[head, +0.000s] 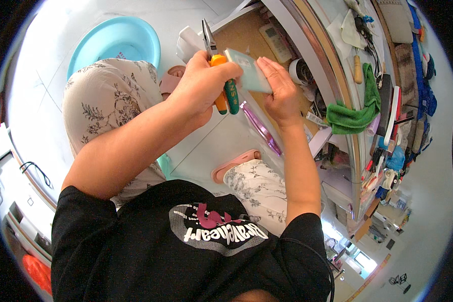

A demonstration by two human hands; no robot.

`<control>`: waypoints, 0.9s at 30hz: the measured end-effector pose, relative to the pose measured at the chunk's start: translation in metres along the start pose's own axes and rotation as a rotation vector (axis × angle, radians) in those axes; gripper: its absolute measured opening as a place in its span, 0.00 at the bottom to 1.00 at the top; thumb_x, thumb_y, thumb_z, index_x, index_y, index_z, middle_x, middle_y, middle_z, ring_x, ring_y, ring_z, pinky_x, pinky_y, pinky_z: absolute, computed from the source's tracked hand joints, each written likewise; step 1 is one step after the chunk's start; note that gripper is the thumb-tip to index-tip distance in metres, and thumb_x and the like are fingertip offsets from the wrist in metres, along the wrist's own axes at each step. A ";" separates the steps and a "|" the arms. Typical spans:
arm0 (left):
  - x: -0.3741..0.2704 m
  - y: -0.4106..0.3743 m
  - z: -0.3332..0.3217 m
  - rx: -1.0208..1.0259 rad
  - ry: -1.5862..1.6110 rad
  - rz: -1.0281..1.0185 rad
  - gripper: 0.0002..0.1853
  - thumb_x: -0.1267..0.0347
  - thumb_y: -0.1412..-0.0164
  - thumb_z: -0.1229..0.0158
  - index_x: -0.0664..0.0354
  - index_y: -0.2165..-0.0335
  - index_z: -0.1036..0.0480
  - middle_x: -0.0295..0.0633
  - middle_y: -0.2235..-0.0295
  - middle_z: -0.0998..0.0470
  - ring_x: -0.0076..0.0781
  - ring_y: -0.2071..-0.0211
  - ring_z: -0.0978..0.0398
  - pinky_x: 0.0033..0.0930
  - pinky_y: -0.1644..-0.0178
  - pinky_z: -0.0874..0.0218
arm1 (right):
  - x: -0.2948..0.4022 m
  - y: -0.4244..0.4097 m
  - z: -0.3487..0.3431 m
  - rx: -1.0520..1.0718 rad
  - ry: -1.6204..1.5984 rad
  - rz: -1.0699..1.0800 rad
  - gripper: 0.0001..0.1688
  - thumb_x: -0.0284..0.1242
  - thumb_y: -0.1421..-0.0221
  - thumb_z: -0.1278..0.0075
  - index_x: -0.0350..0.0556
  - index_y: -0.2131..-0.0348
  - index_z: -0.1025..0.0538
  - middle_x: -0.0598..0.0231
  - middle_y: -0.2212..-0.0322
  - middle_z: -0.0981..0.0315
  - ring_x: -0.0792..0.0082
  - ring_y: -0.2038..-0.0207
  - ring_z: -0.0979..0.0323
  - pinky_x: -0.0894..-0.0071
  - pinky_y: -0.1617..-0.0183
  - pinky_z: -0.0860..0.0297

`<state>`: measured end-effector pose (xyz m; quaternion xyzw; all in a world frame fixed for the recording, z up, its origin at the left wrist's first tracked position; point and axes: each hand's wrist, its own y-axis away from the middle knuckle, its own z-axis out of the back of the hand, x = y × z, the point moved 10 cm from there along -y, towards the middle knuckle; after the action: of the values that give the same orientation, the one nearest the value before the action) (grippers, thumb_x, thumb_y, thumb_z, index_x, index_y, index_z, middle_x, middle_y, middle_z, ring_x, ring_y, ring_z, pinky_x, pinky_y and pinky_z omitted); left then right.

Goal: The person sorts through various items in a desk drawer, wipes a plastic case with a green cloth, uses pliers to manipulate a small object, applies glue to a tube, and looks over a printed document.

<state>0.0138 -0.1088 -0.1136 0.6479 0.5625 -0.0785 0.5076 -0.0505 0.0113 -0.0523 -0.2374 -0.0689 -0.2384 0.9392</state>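
My left hand (207,81) grips a pair of pliers (218,60) with orange and green handles, the metal jaws pointing away from me. Its thumb reaches to the edge of a pale, flat translucent box or pad (249,70), which is slightly blurred. My right hand (279,85) has its fingers on the other end of that flat thing. Both hands are over the edge of an open drawer (232,34). Inside the drawer lies a pale remote control (275,43), with a white roll-like item (301,71) nearby. A purple object (262,130) in clear plastic is below the hands.
A light blue basin (151,37) stands on the floor at the upper left. Right of the drawer, a glass-topped surface holds a green cloth (349,119), a wooden-handled tool (358,70), cables and pens. A pink slipper (226,164) is on the floor below.
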 end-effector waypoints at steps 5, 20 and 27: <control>-0.004 0.002 -0.004 0.032 0.057 -0.022 0.20 0.67 0.49 0.42 0.63 0.59 0.37 0.41 0.66 0.29 0.28 0.68 0.32 0.27 0.65 0.39 | -0.081 0.039 -0.023 0.037 -0.289 -0.830 0.11 0.22 0.50 0.49 0.39 0.63 0.29 0.59 0.68 0.27 0.67 0.70 0.27 0.66 0.67 0.27; 0.005 0.004 -0.022 0.173 0.046 0.019 0.25 0.69 0.49 0.42 0.64 0.53 0.40 0.39 0.67 0.30 0.29 0.68 0.30 0.28 0.66 0.39 | -0.191 0.061 -0.073 -0.301 -1.152 -1.189 0.25 0.24 0.47 0.50 0.44 0.51 0.40 0.56 0.62 0.32 0.62 0.67 0.29 0.65 0.70 0.26; 0.008 0.007 -0.028 0.174 0.000 0.058 0.27 0.69 0.50 0.41 0.65 0.52 0.41 0.41 0.66 0.28 0.30 0.66 0.29 0.27 0.64 0.38 | -0.187 0.070 -0.052 -0.498 -0.876 -1.248 0.34 0.20 0.49 0.49 0.40 0.46 0.46 0.48 0.60 0.34 0.60 0.67 0.29 0.65 0.70 0.26</control>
<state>0.0092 -0.0816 -0.1018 0.7055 0.5346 -0.1123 0.4515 -0.1799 0.1176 -0.1724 -0.4295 -0.4964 -0.6131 0.4396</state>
